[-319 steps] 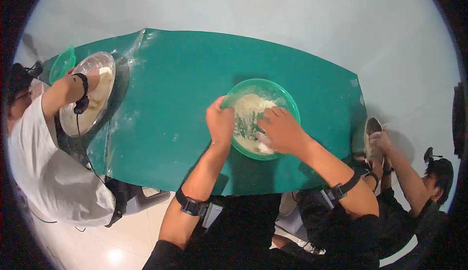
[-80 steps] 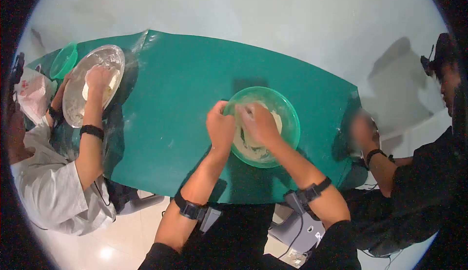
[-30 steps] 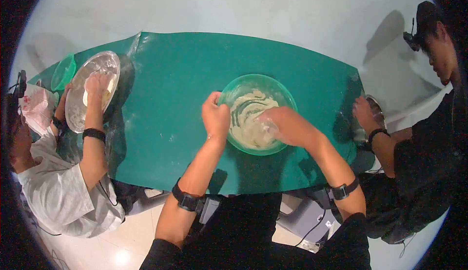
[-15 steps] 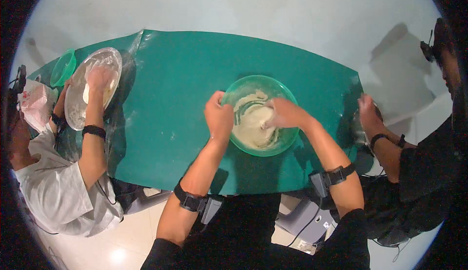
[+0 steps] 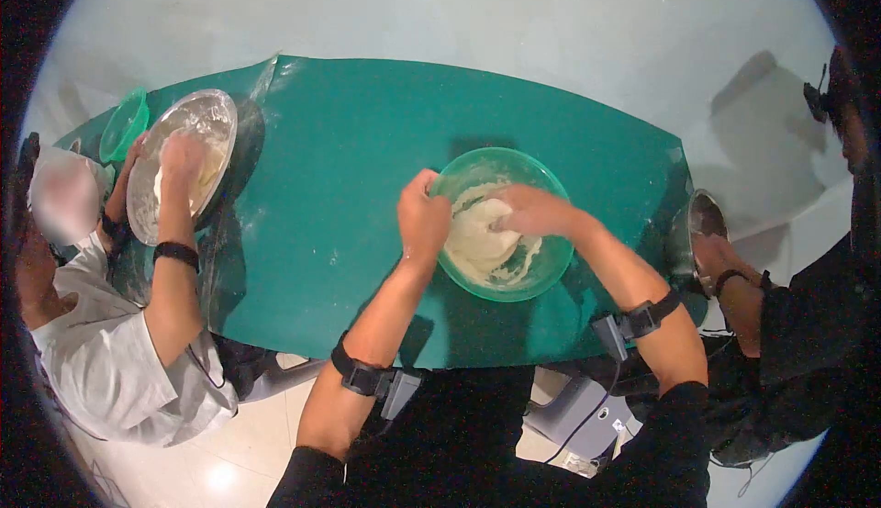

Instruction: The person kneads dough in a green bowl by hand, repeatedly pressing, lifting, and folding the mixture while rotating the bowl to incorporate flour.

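A green translucent bowl stands on the green table in front of me. My left hand grips its left rim, fingers wrapped round the edge. Inside the bowl lies pale, sticky dough, with smears of it on the inner wall. My right hand reaches in from the right, fingers closed on the dough; motion blurs the fingertips somewhat.
At left, a person in a white shirt has a hand in a metal bowl, beside a green basin. At right, a person in black reaches into another metal bowl. Grey stools stand below the table edge.
The dough is gathered into a larger lump under my right hand. My left hand and the bowl sit slightly further right. The right person's hand has moved down, and that metal bowl now shows.
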Available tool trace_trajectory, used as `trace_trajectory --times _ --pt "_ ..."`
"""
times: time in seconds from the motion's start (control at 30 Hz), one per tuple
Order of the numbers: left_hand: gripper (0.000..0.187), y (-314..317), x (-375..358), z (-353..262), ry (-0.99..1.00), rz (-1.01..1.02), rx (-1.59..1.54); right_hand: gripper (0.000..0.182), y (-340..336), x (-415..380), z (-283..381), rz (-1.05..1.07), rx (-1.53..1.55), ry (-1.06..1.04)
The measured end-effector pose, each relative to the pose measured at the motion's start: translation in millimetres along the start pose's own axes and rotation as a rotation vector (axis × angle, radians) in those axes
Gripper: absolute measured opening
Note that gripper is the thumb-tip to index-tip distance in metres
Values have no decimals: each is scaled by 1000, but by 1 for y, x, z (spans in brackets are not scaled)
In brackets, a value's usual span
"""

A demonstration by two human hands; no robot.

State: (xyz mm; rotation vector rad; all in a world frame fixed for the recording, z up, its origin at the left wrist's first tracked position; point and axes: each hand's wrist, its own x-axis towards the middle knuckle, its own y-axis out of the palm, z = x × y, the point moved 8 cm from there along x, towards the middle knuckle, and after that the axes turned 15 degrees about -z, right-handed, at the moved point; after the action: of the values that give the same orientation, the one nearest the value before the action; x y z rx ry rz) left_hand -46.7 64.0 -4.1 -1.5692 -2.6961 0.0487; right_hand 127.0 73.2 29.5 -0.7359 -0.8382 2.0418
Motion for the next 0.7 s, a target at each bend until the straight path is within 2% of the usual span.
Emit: trace_trajectory --times 0.03,0.13,0.23,0.33,0.43,0.53,0.63,0.7 --pt "23 0 1 2 -11 2 -15 57 3 6 4 -43 -274 -139" --pt "23 3 0 6 -22 9 -54 49 5 10 19 -356 -454 -240" --pt "22 -5 -1 3 28 -44 -28 44 13 21 36 -408 -715 -149" --pt "22 -4 -3 1 50 -110 21 43 12 32 46 -402 -754 -118" --pt "23 -3 -4 4 7 -121 -11 33 16 15 49 -690 -755 -291" --pt "24 -2 -4 6 24 -128 2 43 18 -2 34 -619 -703 -206" --pt "24 -6 -6 9 61 -154 -18 48 13 -20 28 -446 -106 -186" --pt "24 -4 -2 6 58 -157 -13 47 -7 -8 1 -264 65 224"
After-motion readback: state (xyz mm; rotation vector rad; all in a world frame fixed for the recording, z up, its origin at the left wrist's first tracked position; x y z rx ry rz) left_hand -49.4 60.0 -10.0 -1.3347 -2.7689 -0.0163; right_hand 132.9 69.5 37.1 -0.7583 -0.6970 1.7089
